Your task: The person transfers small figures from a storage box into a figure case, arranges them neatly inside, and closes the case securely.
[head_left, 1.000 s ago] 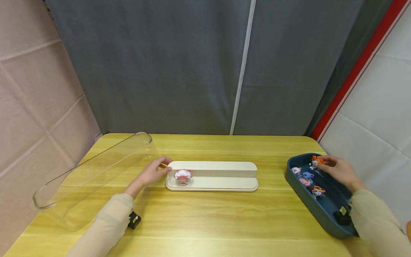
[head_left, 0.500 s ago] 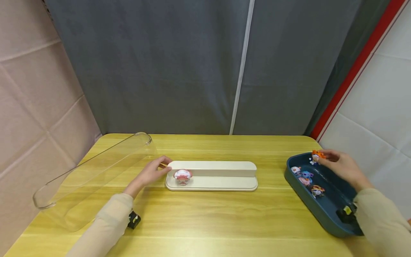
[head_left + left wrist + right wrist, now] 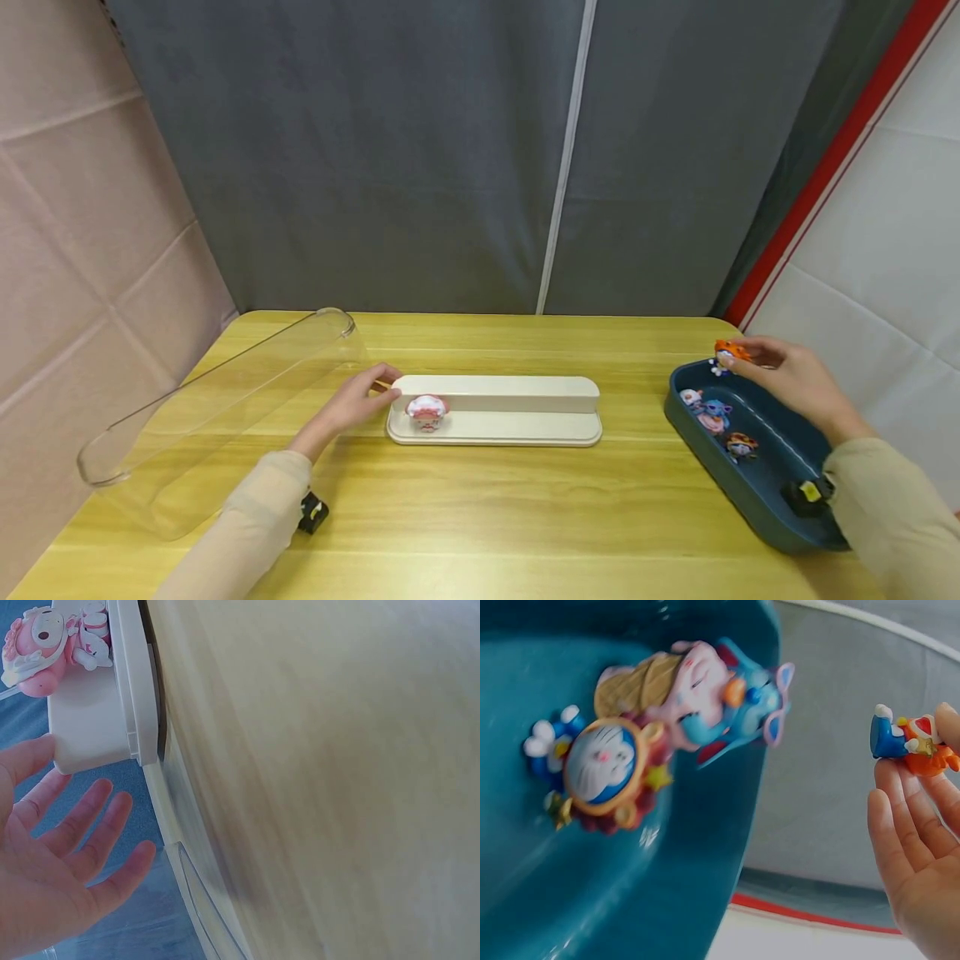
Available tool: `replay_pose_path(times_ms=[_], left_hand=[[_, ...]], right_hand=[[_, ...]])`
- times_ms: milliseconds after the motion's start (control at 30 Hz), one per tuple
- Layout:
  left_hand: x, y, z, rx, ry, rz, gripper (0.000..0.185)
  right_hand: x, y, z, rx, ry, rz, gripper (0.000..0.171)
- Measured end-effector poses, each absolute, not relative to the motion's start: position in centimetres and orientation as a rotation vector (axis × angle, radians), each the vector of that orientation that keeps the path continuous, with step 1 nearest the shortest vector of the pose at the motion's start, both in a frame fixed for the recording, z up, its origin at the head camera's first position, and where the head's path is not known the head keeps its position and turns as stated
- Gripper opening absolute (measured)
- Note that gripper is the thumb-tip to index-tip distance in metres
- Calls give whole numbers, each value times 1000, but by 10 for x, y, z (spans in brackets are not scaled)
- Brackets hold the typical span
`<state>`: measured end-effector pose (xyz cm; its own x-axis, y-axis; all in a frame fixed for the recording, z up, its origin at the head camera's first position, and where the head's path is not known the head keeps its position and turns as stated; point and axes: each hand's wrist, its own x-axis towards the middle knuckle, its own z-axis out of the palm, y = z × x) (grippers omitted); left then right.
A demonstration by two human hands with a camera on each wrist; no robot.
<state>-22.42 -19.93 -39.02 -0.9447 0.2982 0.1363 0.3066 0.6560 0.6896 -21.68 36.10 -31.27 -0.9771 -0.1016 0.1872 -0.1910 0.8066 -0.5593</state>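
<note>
1. Since the earlier frames, the right hand (image 3: pixel 787 379) has risen from inside the dark teal oval plastic tray (image 3: pixel 757 500) to above its far rim, carrying one small orange and blue glossy toy figure (image 3: pixel 727 353); the left hand (image 3: pixel 352 406) has stayed put.
2. Two hands show. The right one pinches the orange figure between fingertips (image 3: pixel 889 787) and thumb, holding it in the air over the tray's far end.
3. The left hand lies relaxed with straight fingers (image 3: pixel 94 817), its tips against the left end of the long cream stepped plastic stand (image 3: pixel 517 393), and grips nothing.
4. One pink and white rounded figure (image 3: pixel 427 412) stands on the stand's lower step, near its left end.
5. Three more small figures (image 3: pixel 716 415) lie clustered in the tray: one whitish, one blue and pink, one brownish with a round blue face. They look like smooth moulded plastic.
6. One long clear plastic cover with rounded ends (image 3: pixel 217 408) lies tilted at the counter's left edge.
7. The counter (image 3: pixel 510 517) is pale yellow wood grain with rounded corners.
</note>
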Motion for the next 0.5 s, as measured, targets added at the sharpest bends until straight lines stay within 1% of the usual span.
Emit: replay_pose_path(times_ms=[500], left_hand=[[-224, -199, -391, -509, -2857, -1195, 25]], right_hand=[[-211, 329, -302, 351, -2824, 925, 46]])
